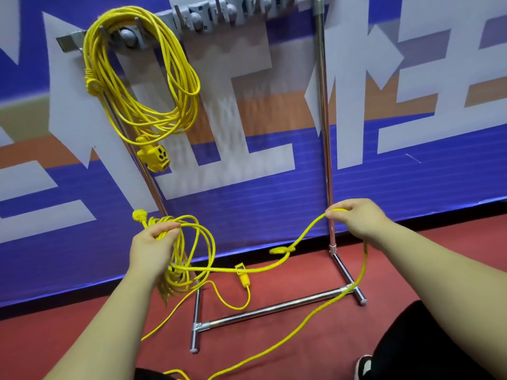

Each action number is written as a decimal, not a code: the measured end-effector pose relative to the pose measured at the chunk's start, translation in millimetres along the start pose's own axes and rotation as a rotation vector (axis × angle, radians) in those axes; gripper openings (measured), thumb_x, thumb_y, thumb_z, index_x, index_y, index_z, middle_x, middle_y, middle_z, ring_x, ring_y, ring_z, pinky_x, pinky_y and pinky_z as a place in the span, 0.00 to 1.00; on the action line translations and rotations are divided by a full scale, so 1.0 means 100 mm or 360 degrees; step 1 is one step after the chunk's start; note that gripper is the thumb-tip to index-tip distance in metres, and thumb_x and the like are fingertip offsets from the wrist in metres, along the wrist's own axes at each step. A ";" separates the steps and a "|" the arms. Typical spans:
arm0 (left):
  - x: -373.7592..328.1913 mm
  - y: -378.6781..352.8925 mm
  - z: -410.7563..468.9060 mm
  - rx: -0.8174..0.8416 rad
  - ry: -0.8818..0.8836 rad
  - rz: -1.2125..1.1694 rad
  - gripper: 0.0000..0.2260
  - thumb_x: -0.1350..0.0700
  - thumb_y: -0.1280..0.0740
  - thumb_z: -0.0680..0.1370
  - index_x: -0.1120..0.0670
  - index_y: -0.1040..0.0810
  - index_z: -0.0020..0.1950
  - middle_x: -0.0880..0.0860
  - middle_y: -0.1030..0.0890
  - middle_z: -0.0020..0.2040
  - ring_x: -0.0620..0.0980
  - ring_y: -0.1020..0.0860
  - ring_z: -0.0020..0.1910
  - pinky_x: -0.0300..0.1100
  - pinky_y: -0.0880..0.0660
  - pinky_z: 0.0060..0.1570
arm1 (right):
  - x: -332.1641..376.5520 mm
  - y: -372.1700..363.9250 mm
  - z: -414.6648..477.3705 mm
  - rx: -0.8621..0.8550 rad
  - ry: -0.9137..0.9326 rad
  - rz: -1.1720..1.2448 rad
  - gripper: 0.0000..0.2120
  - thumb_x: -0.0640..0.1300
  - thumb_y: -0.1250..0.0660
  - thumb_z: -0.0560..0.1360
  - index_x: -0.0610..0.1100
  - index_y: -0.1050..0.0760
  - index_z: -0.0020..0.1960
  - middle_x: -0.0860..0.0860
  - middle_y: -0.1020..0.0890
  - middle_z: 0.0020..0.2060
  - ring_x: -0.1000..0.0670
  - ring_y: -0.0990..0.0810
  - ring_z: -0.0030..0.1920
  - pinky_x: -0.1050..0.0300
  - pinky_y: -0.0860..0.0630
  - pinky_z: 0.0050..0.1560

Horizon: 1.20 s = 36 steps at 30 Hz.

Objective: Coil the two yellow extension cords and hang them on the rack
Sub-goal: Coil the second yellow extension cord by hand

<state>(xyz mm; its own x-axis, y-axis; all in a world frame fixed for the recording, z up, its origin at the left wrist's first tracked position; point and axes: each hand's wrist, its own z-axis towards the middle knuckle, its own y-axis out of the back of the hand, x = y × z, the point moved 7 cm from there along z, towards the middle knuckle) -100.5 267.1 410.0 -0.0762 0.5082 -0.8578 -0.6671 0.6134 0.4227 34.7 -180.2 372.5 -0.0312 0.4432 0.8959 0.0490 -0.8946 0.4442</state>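
Loops of the second cord (178, 278) hang bunched from the left hand (153, 242), whose fingers curl round the top of the bundle, with the plug (138, 215) sticking out to the far left. The right hand (356, 218) is out to the right and pinches a single strand of the same cord between thumb and fingertips. Between the two hands the strand sags and carries a small knot (284, 250). Past the right hand the cord drops, crosses the right end of the rack's base bar (274, 305) and trails across the red floor (274, 352) toward the near edge. The first cord (142, 78) already hangs coiled on the hook rail (219, 15) at the rack's top left, its socket block (157, 157) dangling below.

The step in hand looks like bringing the next loop to the bundle. To do it well, I would undo the knot before it reaches the left hand, or the coil will lump and twist. Each new loop should match the length of those already held. The trailing part may snag on the base bar, so lift it clear before drawing in more. A connector (242, 275) lies on the floor near the bar and could catch too.
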 end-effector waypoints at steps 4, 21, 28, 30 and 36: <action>-0.05 -0.10 -0.06 0.0045 0.0006 -0.0018 0.05 0.57 0.28 0.77 0.47 0.14 0.46 0.45 0.19 0.35 0.42 0.28 0.25 0.40 0.30 0.33 | 0.05 -0.11 0.01 0.0115 0.0067 -0.0235 0.04 0.44 0.28 0.76 0.45 0.18 0.44 0.46 0.17 0.35 0.51 0.26 0.28 0.59 0.30 0.29; -0.04 -0.23 0.01 0.0177 -0.0062 -0.0085 0.08 0.56 0.27 0.77 0.42 0.14 0.46 0.56 0.23 0.33 0.51 0.28 0.27 0.47 0.29 0.36 | 0.10 0.01 0.03 -0.0379 -0.0034 0.0418 0.07 0.49 0.28 0.76 0.47 0.15 0.48 0.51 0.17 0.37 0.50 0.22 0.39 0.53 0.25 0.45; -0.22 -0.66 -0.37 0.0660 -0.0128 0.0209 0.04 0.57 0.25 0.75 0.48 0.13 0.46 0.38 0.21 0.28 0.36 0.25 0.30 0.41 0.30 0.40 | 0.33 -0.43 -0.11 0.0084 -0.0128 0.0887 0.07 0.48 0.35 0.81 0.50 0.22 0.46 0.50 0.15 0.53 0.49 0.16 0.52 0.47 0.23 0.51; -0.28 -0.83 -0.49 0.0739 -0.0089 0.0123 0.02 0.56 0.24 0.75 0.50 0.13 0.46 0.39 0.19 0.30 0.35 0.24 0.29 0.38 0.29 0.38 | 0.45 -0.60 -0.17 0.0317 -0.0114 0.0924 0.07 0.49 0.36 0.82 0.51 0.25 0.45 0.52 0.16 0.56 0.49 0.15 0.55 0.43 0.23 0.56; -0.31 -1.18 -0.81 0.0926 0.0381 -0.0455 0.06 0.56 0.26 0.76 0.57 0.14 0.50 0.46 0.25 0.27 0.46 0.34 0.23 0.37 0.36 0.25 | 0.74 -0.63 -0.32 0.0516 0.0025 0.1021 0.09 0.46 0.39 0.84 0.48 0.26 0.45 0.47 0.14 0.55 0.48 0.16 0.56 0.49 0.26 0.60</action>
<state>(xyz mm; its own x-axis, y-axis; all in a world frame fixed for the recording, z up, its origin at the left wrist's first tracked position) -78.9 129.9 363.0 -0.1625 0.1716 -0.9717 -0.1842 0.9622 0.2008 -2.5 -93.4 410.6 0.0891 -0.1669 0.9819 0.3564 -0.9152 -0.1879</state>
